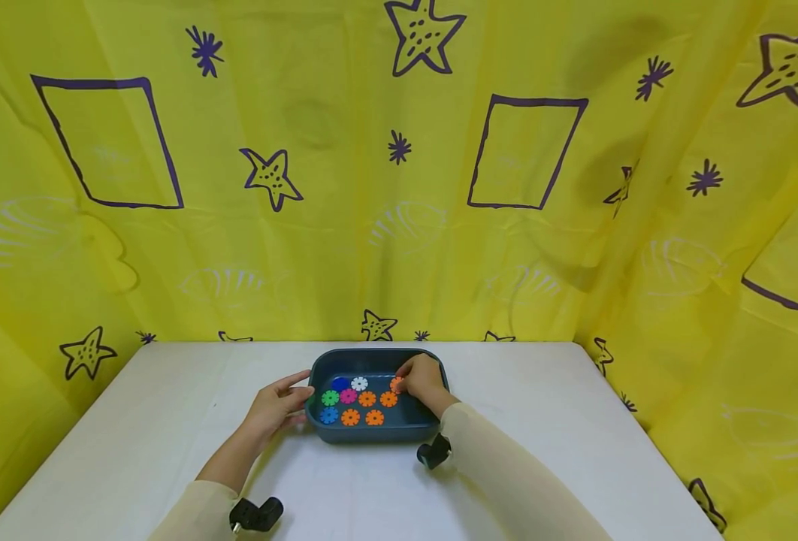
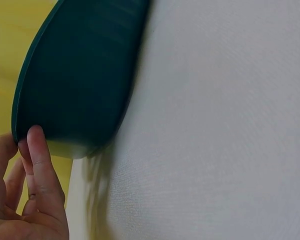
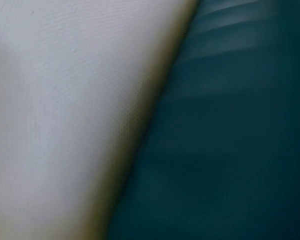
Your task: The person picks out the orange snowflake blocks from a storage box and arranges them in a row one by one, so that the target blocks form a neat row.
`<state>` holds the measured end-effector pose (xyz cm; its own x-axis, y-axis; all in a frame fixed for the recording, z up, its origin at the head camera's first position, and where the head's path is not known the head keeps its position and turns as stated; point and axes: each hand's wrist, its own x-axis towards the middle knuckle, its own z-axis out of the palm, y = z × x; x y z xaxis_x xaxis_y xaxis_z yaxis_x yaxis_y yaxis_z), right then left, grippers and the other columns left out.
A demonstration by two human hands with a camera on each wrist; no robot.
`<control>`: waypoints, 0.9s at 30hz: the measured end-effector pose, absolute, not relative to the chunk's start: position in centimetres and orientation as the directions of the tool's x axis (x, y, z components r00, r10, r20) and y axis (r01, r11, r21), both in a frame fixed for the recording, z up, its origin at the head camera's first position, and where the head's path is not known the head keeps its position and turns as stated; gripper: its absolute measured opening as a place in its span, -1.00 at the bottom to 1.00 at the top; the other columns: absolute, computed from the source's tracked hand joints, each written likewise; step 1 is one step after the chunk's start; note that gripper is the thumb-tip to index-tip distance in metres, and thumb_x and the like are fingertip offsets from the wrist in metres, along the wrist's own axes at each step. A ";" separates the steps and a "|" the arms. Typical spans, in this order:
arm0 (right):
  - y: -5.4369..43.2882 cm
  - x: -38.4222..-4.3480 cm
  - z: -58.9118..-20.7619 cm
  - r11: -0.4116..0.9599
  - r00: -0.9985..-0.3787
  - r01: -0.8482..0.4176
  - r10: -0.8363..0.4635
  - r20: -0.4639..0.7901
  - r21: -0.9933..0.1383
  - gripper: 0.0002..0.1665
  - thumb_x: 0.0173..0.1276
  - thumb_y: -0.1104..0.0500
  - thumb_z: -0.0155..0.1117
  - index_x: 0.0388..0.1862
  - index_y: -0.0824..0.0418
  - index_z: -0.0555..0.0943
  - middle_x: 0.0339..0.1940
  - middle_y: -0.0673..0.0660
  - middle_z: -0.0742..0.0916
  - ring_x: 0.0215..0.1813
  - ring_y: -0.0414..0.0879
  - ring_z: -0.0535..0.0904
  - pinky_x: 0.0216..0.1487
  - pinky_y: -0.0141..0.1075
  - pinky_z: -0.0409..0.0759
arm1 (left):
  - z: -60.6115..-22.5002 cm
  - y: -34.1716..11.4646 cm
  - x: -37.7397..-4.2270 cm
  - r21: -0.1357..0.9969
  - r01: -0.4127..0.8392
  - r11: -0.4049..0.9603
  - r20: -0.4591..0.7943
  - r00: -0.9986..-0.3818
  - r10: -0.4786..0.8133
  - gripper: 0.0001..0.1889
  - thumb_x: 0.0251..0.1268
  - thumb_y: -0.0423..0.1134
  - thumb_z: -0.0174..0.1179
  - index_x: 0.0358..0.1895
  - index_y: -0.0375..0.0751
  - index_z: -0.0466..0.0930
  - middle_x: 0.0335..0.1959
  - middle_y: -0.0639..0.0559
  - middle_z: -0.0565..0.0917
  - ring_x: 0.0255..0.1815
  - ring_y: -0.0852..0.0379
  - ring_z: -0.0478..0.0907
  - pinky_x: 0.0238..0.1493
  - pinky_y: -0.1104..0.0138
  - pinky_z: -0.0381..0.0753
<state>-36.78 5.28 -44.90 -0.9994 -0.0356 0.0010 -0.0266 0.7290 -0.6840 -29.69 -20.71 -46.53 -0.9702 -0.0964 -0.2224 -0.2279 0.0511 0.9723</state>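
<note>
A dark teal plastic tub (image 1: 379,433) stands on the table with several notched, flower-shaped discs inside. At the tub's left end, my left hand (image 1: 270,409) pinches the rim between thumb and fingers; the left wrist view shows its fingertips (image 2: 36,132) against the outer wall. My right hand (image 1: 423,378) reaches over the right side into the tub and pinches an orange disc (image 1: 396,385). Left of it lie another orange disc (image 1: 367,399), a pink disc (image 1: 348,396), a green disc (image 1: 330,398) and a white disc (image 1: 359,384). The right wrist view shows only the tub's outer wall (image 3: 215,150) and tabletop.
A white-covered table (image 1: 548,421) surrounds the tub. Yellow patterned curtains (image 1: 345,248) hang behind and at both sides. Each wrist wears a small black camera, the left one (image 1: 255,515) low over the table and the right one (image 1: 433,452) near the tub's front right corner.
</note>
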 end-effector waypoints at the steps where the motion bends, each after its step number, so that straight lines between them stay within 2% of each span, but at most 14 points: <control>1: 5.3 -36.8 -44.9 0.731 -0.999 -0.025 -0.037 -0.003 -0.682 -0.79 0.03 0.37 0.54 -0.29 0.31 0.78 -0.25 0.20 0.78 -0.32 -0.08 0.60 -0.32 -0.31 0.65 | -46.5 -20.7 -29.7 0.972 -0.228 0.053 -0.222 -0.970 -0.096 -0.47 0.38 -0.28 0.22 0.39 -0.24 0.40 -0.10 -0.19 0.61 -0.32 0.13 0.61 -0.30 0.32 0.72; 7: 5.4 -36.9 -44.7 0.725 -0.999 -0.004 -0.038 -0.034 -0.689 -0.79 0.05 0.41 0.49 -0.27 0.29 0.78 -0.28 0.18 0.78 -0.44 -0.14 0.56 -0.46 -0.40 0.53 | -46.4 -20.7 -29.6 0.975 -0.219 0.044 -0.214 -0.973 -0.088 -0.47 0.38 -0.29 0.21 0.39 -0.26 0.39 -0.09 -0.20 0.61 -0.32 0.13 0.62 -0.32 0.32 0.72; 12: 5.4 -37.2 -44.8 0.691 -0.997 0.026 -0.035 -0.069 -0.722 -0.79 0.09 0.45 0.42 -0.26 0.31 0.78 -0.39 0.16 0.76 -0.58 -0.21 0.54 -0.54 -0.43 0.52 | -46.4 -20.8 -29.8 0.970 -0.240 0.048 -0.236 -0.969 -0.078 -0.45 0.38 -0.25 0.22 0.41 -0.23 0.36 -0.09 -0.15 0.61 -0.31 0.15 0.62 -0.29 0.35 0.71; 19: 5.6 -37.6 -44.4 0.665 -0.994 0.036 -0.056 -0.098 -0.746 -0.74 0.04 0.49 0.41 -0.25 0.34 0.77 -0.40 0.19 0.75 -0.59 -0.21 0.58 -0.48 -0.38 0.64 | -46.6 -20.8 -29.8 0.970 -0.240 0.045 -0.235 -0.967 -0.099 -0.48 0.38 -0.26 0.22 0.38 -0.21 0.41 -0.05 -0.21 0.61 -0.30 0.13 0.64 -0.30 0.32 0.72; 27: 5.8 -37.7 -44.0 0.614 -0.987 0.071 -0.070 -0.143 -0.786 -0.76 0.08 0.51 0.39 -0.23 0.37 0.76 -0.37 0.22 0.75 -0.58 -0.18 0.64 -0.39 -0.30 0.71 | -46.7 -20.8 -29.9 0.969 -0.243 0.034 -0.238 -0.966 -0.104 -0.49 0.38 -0.27 0.22 0.37 -0.19 0.42 -0.06 -0.20 0.61 -0.31 0.13 0.63 -0.30 0.31 0.72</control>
